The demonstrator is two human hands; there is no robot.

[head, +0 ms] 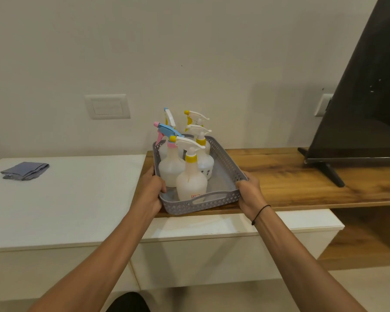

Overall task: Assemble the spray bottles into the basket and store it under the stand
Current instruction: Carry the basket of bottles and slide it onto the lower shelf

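The grey basket (225, 163) sits at the front edge of the wooden desk (302, 176) and contains upright spray bottles (191, 181). The left hand (150, 192) grip holds the basket's left wall; the right hand (250, 194) grip holds its right front corner. A television (365, 97) stands to the right.

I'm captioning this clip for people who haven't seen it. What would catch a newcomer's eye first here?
First, the grey basket of spray bottles at centre, gripped at its near corners by the left hand and right hand over the wooden shelf. Next, the dark TV leaning in at right, then the folded grey cloth on the white cabinet at left.
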